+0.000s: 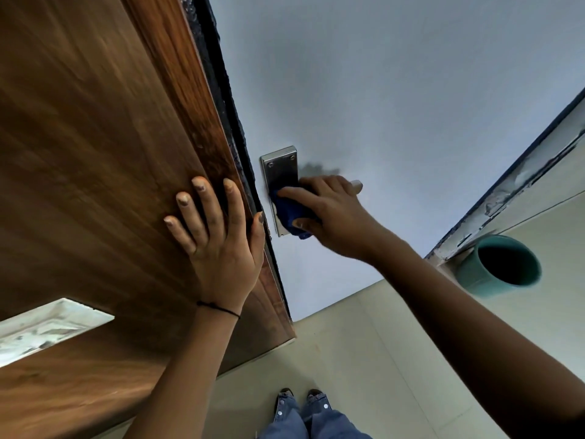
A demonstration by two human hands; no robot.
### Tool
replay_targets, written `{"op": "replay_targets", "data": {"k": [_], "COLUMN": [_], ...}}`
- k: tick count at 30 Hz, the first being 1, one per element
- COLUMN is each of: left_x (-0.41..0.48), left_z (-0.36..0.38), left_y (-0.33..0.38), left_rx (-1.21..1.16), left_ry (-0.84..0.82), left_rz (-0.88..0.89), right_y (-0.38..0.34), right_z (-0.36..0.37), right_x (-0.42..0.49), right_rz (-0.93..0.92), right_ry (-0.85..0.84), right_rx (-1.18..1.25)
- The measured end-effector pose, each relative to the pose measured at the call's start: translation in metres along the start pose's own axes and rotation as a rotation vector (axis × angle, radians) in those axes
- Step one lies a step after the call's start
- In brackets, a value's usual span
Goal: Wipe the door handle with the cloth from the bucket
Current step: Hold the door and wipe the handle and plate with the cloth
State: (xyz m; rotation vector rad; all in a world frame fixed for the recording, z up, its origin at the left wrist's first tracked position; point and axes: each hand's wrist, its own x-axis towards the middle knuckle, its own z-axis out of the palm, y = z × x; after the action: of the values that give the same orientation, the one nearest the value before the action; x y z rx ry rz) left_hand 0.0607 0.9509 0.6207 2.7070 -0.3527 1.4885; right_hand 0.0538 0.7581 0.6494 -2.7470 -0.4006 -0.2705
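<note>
Nearest the camera, the left hand [218, 242] lies flat on the wood-grain door [95, 153], fingers spread wide and holding nothing, with the index fingertip at the door's dark edge. It appears only to be steadying the door; a thin black wrist cord [218, 308] circles the wrist below it.

Just beyond those fingers, across the door's edge, the right hand [332, 217] is closed around a blue cloth [292, 213], with the thumb along the top of the wad and the other fingers curled under and behind it. The cloth is pressed against the lower half of the steel handle plate [280, 172], so the thing being cleaned lies directly under the right fingertips and a little beyond them. The plate's long axis runs away from the fingers, up the pale door face [395, 106], with its two screw heads clear beyond the thumb. A short pale end [357, 185] pokes out past the knuckles; it may be the lever, but the hand hides too much to be sure.

The right hand is plainly the working one, already in contact. Wiping looks under way, and the bare upper part of the plate lies straight ahead of the cloth along that long axis, so a stroke away from the wrist would cover it.

Well beyond the right forearm, a teal bucket [503, 267] stands on the tiled floor [364, 343] by the door frame [506, 185].
</note>
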Motion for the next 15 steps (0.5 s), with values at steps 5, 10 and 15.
{"op": "replay_targets", "data": {"k": [5, 10, 15], "left_x": [-0.001, -0.001, -0.001], "left_z": [0.000, 0.000, -0.001], "left_y": [0.002, 0.002, 0.002], "left_rx": [-0.010, 0.003, 0.025], "left_ry": [0.008, -0.006, -0.020], "left_rz": [-0.016, -0.004, 0.011], "right_y": [0.012, 0.041, 0.057], "right_z": [-0.009, -0.022, -0.027], "right_x": [0.005, 0.005, 0.008], "right_rz": [-0.039, -0.022, -0.011], "right_ry": [-0.017, -0.068, -0.125], "right_rx": [0.001, 0.007, 0.054]}}
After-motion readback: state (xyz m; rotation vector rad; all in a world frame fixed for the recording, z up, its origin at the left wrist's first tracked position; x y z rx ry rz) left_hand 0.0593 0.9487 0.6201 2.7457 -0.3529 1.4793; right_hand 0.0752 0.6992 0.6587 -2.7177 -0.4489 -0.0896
